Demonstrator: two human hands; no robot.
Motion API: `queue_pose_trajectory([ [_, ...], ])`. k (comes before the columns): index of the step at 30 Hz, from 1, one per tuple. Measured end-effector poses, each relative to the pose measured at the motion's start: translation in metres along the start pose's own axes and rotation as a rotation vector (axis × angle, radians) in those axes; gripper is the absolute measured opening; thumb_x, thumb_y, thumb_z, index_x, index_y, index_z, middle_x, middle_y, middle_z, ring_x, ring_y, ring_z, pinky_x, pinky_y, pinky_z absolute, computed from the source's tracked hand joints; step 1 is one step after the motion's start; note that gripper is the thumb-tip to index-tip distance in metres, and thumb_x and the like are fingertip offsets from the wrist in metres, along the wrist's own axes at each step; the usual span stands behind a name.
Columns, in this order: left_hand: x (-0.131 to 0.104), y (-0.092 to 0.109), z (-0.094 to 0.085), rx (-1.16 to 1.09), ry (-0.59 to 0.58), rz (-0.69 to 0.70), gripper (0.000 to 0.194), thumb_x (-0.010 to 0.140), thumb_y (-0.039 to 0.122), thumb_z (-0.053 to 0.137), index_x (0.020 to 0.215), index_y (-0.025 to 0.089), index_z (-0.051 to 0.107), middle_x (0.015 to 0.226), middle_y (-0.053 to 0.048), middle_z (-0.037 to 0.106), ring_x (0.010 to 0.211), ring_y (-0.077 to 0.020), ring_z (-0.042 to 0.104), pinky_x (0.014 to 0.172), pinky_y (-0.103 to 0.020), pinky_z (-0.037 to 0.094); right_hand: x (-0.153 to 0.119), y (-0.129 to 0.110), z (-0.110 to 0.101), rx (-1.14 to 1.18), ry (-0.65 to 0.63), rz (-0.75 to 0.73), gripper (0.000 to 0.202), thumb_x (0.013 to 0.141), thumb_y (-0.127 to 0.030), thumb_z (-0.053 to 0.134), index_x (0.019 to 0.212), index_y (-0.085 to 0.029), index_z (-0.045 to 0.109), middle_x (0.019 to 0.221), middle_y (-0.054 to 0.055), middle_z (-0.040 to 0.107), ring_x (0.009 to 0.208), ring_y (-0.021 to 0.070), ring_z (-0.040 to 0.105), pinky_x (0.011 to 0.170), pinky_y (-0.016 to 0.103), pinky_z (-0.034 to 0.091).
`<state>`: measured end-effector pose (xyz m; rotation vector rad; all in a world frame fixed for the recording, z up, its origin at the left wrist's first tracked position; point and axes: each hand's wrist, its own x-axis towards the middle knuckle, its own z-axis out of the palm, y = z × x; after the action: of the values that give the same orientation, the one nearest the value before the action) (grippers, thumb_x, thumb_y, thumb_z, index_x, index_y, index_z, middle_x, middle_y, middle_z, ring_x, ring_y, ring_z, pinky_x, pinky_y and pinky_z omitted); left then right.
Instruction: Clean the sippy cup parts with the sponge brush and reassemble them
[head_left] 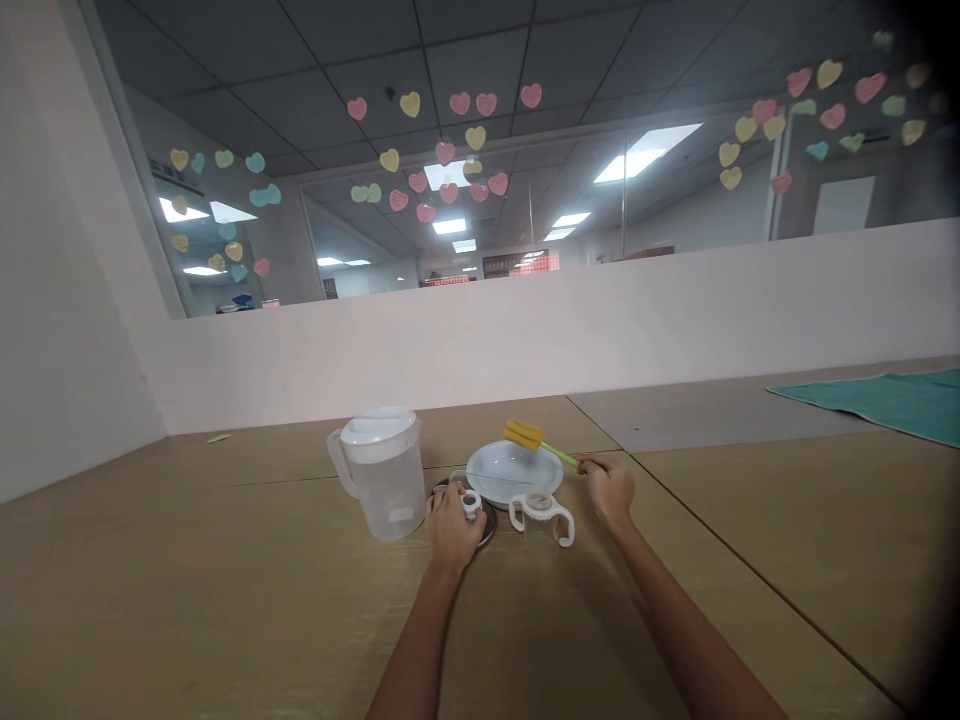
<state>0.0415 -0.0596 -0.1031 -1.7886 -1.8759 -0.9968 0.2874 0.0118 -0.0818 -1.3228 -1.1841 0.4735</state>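
My right hand (609,490) is closed round the thin green handle of a sponge brush (523,434), whose yellow sponge head is over the far rim of a white bowl (491,485). Left of the bowl, my left hand (452,528) grips a small white ring-shaped piece (471,502); its fingers partly hide this piece. Beneath that hand a dark round lid or plate (489,528) shows in part. A white two-handled cup holder (541,506) with a round opening stands in front of the bowl, between my hands.
A clear plastic pitcher (390,490) with a white lid stands left of my left hand. On the table (300,600), a teal cloth (892,400) lies at the far right and a small yellowish scrap (218,438) at the far left. A low white wall (487,350) bounds the back.
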Motion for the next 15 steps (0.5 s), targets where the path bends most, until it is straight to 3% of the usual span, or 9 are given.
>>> queue_pose_trajectory([
  [4, 0.0, -0.002, 0.006, 0.057, -0.077, -0.019, 0.027, 0.07, 0.03, 0.054, 0.094, 0.018, 0.055, 0.091, -0.008, 0.064, 0.095, -0.0258, 0.054, 0.085, -0.038, 0.035, 0.001, 0.002, 0.001, -0.031, -0.01, -0.014, 0.035, 0.062, -0.029, 0.041, 0.072, -0.019, 0.073, 0.078, 0.005, 0.071, 0.074, 0.021, 0.06, 0.061, 0.026, 0.037],
  [8, -0.004, 0.001, 0.005, 0.088, -0.108, 0.046, 0.02, 0.067, 0.032, 0.058, 0.083, 0.02, 0.062, 0.085, -0.008, 0.065, 0.096, -0.0275, 0.052, 0.089, -0.041, 0.032, 0.001, 0.003, 0.002, -0.091, -0.022, -0.029, 0.034, 0.062, -0.029, 0.041, 0.071, -0.02, 0.073, 0.082, 0.005, 0.071, 0.076, 0.0215, 0.06, 0.062, 0.026, 0.037],
  [13, 0.004, 0.012, -0.011, 0.021, 0.092, -0.02, 0.019, 0.078, 0.03, 0.05, 0.084, 0.022, 0.066, 0.089, -0.008, 0.065, 0.093, -0.025, 0.053, 0.083, -0.04, 0.035, 0.001, 0.002, 0.0, -0.092, -0.01, -0.02, 0.035, 0.062, -0.03, 0.041, 0.074, -0.02, 0.073, 0.08, 0.005, 0.071, 0.074, 0.0212, 0.06, 0.06, 0.026, 0.036],
  [15, 0.021, 0.02, -0.015, -0.009, 0.083, 0.019, 0.023, 0.082, 0.026, 0.044, 0.089, 0.023, 0.066, 0.092, -0.007, 0.065, 0.094, -0.0234, 0.053, 0.084, -0.039, 0.036, 0.002, 0.003, -0.001, -0.089, -0.001, -0.014, 0.036, 0.063, -0.03, 0.041, 0.075, -0.02, 0.073, 0.079, 0.005, 0.071, 0.072, 0.0209, 0.059, 0.059, 0.026, 0.035],
])
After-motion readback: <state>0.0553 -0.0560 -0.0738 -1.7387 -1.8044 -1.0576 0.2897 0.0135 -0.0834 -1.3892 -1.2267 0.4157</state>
